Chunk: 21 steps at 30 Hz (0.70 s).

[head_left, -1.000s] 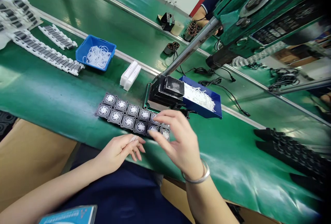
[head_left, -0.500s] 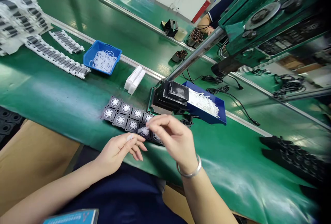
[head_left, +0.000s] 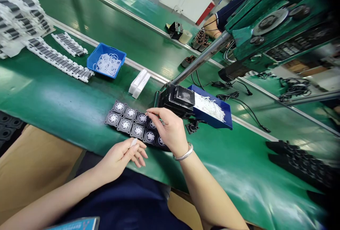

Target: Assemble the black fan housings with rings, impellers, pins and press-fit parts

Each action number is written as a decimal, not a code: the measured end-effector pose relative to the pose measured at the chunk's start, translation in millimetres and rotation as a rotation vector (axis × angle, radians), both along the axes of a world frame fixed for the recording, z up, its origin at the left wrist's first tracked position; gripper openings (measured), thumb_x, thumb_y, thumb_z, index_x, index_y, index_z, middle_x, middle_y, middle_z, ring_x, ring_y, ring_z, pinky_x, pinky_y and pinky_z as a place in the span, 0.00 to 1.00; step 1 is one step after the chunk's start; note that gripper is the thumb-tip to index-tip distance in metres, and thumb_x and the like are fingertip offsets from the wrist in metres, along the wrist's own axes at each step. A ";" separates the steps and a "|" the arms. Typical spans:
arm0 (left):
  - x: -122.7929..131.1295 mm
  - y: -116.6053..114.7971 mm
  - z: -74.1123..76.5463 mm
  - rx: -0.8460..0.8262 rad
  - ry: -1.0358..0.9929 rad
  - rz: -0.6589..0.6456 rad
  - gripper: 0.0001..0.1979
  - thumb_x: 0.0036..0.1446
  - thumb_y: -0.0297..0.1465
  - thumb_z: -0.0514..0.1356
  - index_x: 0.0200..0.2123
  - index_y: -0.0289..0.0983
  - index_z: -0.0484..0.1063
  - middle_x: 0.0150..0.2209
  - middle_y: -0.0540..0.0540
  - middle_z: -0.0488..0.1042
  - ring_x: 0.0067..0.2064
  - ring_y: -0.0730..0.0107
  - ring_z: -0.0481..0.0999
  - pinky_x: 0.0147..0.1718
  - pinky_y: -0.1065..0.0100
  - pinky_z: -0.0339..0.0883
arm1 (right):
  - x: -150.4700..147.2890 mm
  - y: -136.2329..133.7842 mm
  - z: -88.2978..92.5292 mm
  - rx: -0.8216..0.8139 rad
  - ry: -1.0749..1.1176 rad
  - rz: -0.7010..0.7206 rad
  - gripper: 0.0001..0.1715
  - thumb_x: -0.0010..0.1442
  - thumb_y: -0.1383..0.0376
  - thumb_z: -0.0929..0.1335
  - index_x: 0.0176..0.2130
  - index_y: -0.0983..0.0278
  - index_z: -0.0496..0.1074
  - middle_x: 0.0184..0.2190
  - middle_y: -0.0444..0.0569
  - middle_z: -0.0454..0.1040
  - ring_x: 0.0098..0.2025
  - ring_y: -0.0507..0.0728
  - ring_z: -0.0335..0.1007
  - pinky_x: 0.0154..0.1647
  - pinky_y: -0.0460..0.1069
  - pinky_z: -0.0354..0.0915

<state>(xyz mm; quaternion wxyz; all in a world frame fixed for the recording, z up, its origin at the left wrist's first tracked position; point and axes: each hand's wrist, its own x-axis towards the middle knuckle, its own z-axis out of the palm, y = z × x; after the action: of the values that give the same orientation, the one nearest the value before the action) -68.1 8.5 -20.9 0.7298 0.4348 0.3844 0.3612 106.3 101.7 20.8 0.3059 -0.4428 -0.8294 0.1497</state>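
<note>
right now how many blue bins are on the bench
2: one at left, holding white rings, and one right of the machine's black base, which partly hides it, holding white strips. More could be hidden.

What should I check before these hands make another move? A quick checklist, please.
1. Small white piece at the left hand's thumb and forefinger: ok.
2. Something pinched in the right hand: cannot tell, fingertips too small to judge.
3. Black squares lined up in two rows: ok, where visible.
4. Every square in plain view: not ok, the right hand covers some.
5. White loops inside their blue tray: ok.
</note>
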 end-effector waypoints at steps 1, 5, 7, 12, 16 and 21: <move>0.0 0.1 0.6 0.000 0.002 -0.005 0.22 0.68 0.46 0.51 0.44 0.32 0.70 0.38 0.41 0.77 0.35 0.66 0.80 0.35 0.65 0.76 | 0.1 1.9 -0.4 -0.001 -0.035 0.020 0.08 0.68 0.66 0.65 0.40 0.62 0.74 0.35 0.47 0.79 0.38 0.54 0.74 0.42 0.49 0.69; -0.5 -1.1 2.5 0.010 0.009 -0.008 0.21 0.68 0.44 0.52 0.44 0.32 0.72 0.39 0.41 0.77 0.37 0.66 0.81 0.38 0.65 0.77 | 2.9 5.3 9.1 0.107 -0.138 0.017 0.09 0.65 0.60 0.69 0.38 0.64 0.72 0.33 0.50 0.75 0.38 0.57 0.71 0.42 0.53 0.68; -1.1 -1.3 2.8 0.016 -0.003 0.001 0.20 0.68 0.43 0.53 0.45 0.32 0.73 0.38 0.42 0.78 0.36 0.66 0.81 0.39 0.65 0.77 | 4.7 -0.1 19.9 0.209 -0.064 -0.092 0.11 0.64 0.59 0.70 0.41 0.65 0.71 0.36 0.52 0.74 0.41 0.58 0.70 0.45 0.55 0.68; -2.9 2.0 3.8 0.085 0.001 0.002 0.20 0.67 0.43 0.54 0.43 0.32 0.75 0.36 0.43 0.79 0.36 0.65 0.82 0.39 0.65 0.78 | 1.5 -31.7 31.7 -0.089 0.013 0.207 0.12 0.63 0.62 0.71 0.45 0.63 0.72 0.42 0.51 0.74 0.46 0.55 0.71 0.48 0.51 0.70; -2.9 2.9 7.2 0.138 0.018 -0.005 0.20 0.68 0.43 0.52 0.38 0.33 0.75 0.37 0.42 0.79 0.37 0.66 0.82 0.40 0.66 0.78 | -3.9 -47.9 20.5 -0.270 0.122 0.258 0.05 0.65 0.65 0.68 0.35 0.63 0.73 0.36 0.48 0.73 0.40 0.52 0.72 0.43 0.48 0.70; -2.2 -0.8 7.4 0.069 -0.063 0.059 0.20 0.68 0.44 0.53 0.44 0.32 0.74 0.39 0.41 0.79 0.38 0.64 0.82 0.41 0.63 0.78 | 0.9 -43.1 19.8 -0.318 0.287 0.150 0.06 0.64 0.65 0.69 0.33 0.62 0.73 0.34 0.47 0.76 0.38 0.52 0.75 0.40 0.49 0.72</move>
<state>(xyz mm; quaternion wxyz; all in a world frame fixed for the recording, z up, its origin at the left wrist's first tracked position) -70.3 7.7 -13.5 0.7151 0.4367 0.3612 0.4093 107.2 58.5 40.6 0.3349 -0.3966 -0.7741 0.3623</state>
